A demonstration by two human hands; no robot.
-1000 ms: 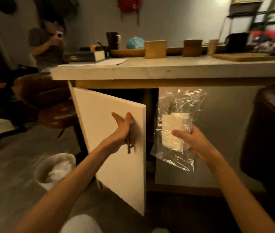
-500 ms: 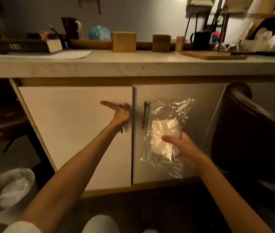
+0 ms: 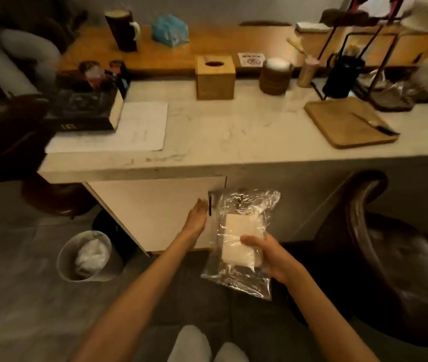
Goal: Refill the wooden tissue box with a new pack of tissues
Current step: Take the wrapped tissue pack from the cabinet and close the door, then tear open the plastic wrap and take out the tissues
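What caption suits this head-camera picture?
Right hand holds a plastic-wrapped tissue pack, left hand at the cabinet door; the wooden tissue box sits on the counter.

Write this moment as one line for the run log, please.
left hand: touches cabinet door by handle | right hand: holds tissue pack | wooden tissue box: on counter, not yet refilled

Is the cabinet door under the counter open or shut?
Shut. The cabinet door sits flush with no dark gap showing, and the left hand presses flat on it beside the handle.
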